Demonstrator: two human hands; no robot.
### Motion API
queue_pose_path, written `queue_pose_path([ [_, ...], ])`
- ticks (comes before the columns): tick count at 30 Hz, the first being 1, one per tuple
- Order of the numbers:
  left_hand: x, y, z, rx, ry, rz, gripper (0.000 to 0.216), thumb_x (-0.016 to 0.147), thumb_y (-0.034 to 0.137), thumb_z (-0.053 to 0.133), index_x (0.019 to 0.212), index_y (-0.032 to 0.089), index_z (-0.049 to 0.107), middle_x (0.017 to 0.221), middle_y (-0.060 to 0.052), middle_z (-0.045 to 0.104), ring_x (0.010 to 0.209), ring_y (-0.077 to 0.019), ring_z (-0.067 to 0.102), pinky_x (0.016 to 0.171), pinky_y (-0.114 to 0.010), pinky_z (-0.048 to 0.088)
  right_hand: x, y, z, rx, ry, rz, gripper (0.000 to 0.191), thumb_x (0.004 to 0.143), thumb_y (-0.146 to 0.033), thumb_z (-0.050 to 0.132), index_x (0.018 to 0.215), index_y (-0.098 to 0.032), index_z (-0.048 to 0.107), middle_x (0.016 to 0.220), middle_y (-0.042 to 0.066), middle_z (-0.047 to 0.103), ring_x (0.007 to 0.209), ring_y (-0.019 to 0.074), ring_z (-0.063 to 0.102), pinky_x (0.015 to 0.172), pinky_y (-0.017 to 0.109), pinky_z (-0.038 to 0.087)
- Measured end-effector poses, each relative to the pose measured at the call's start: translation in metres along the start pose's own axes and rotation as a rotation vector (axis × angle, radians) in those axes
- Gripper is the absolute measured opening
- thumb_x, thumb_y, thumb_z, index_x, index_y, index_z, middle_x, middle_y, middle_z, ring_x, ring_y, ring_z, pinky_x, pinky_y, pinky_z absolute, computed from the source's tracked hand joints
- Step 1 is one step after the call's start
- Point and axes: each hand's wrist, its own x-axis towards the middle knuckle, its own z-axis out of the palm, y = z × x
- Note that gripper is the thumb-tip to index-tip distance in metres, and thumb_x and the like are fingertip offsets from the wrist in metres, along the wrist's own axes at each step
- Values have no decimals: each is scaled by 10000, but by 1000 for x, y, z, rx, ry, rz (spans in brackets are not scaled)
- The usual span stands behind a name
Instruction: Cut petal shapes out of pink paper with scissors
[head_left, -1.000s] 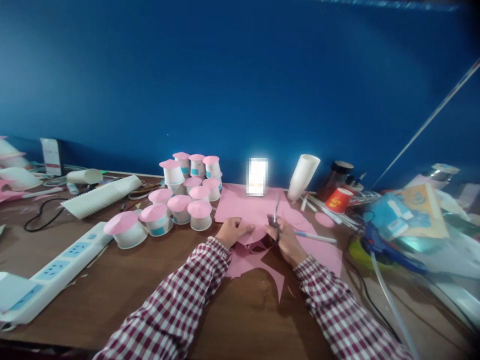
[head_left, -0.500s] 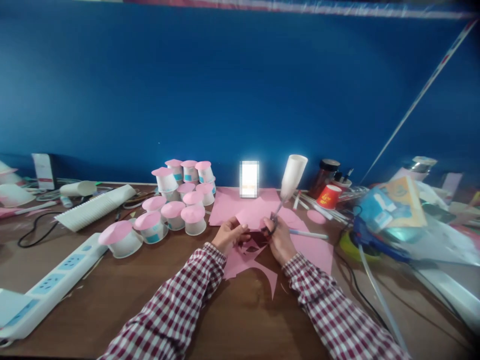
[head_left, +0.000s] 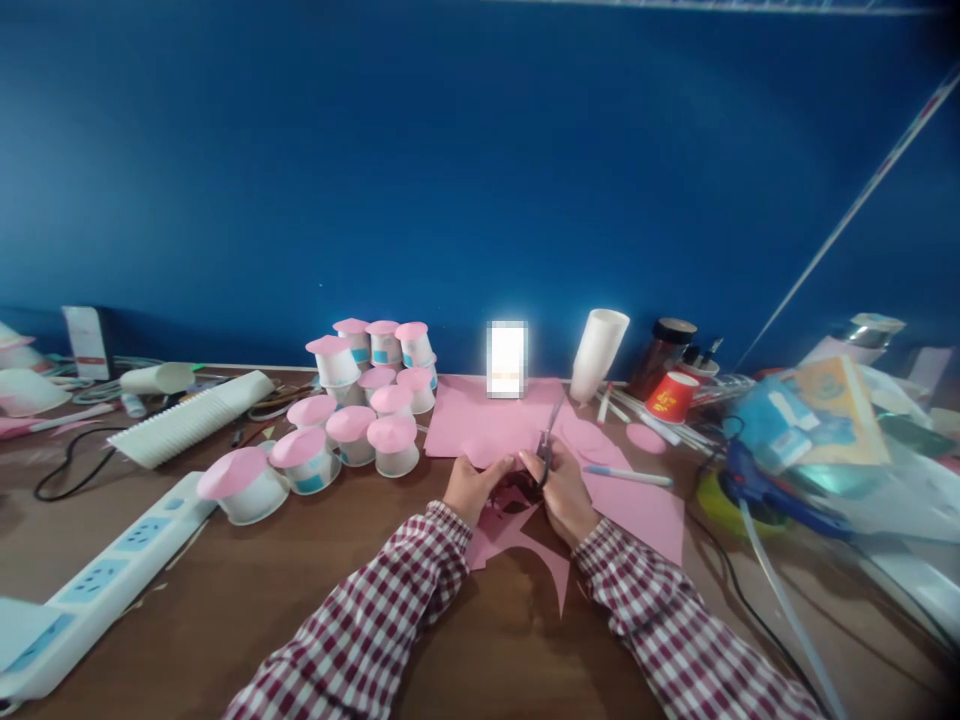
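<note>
Scissors [head_left: 545, 455] hang in my right hand [head_left: 568, 490], whose fingers are closed round the handles; the blades point up and away from me. My left hand [head_left: 474, 487] is closed with its thumb and fingers pinching the edge of a piece of pink paper [head_left: 491, 447]. My right thumb reaches to the same edge, so the two hands almost meet. Its outline blends into the pink sheet [head_left: 457, 400] behind it. Below the hands lie pink paper offcuts [head_left: 551, 560] with curved cut edges.
To the left stand several upturned paper cups [head_left: 394, 460] topped with pink paper discs, beside a power strip [head_left: 97, 585]. A stack of white cups [head_left: 598, 355], a red cup [head_left: 671, 397], a marker [head_left: 628, 476] and a blue tape dispenser [head_left: 780, 495] are on the right.
My left hand has moved right, toward the right hand. The right thumb has come onto the paper's edge, and the scissors have turned more upright. The view has shifted slightly.
</note>
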Motion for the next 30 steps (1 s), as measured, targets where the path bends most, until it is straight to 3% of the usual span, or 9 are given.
queue_pose_path([
  [6,0,-1,-2,48,-50,33,302,579,329,777,770,115,680,619,-71,670,636,-187,638,588,-286,520,0,2,0,-23,-3,9,336,662,-285,706,952,-204,557,701,-25,625,609,147,570,549,255,455],
  [11,2,-6,-6,123,-19,40,289,620,360,745,737,106,671,584,-66,651,601,-174,623,557,-273,511,-2,0,1,-10,-33,9,361,651,-273,715,970,-209,558,748,-8,653,667,172,609,576,274,482],
  [21,0,1,-3,77,-43,51,333,599,352,757,801,99,678,634,-79,673,637,-188,637,558,-271,515,-2,2,1,-29,-32,3,361,647,-284,710,966,-214,555,735,-9,648,683,181,615,589,286,496],
  [27,2,-6,-5,102,-6,-11,306,613,363,744,739,98,655,514,-30,605,427,-110,524,375,-207,398,-4,-3,3,-92,-18,5,332,658,-294,703,944,-220,550,697,-26,617,613,158,576,552,269,471],
  [30,4,-6,-4,36,7,-32,307,607,349,750,740,93,644,493,-11,577,388,-87,477,359,-201,373,-5,-7,5,-161,-5,-6,352,685,-299,689,996,-215,549,684,-32,587,584,140,540,538,254,452],
])
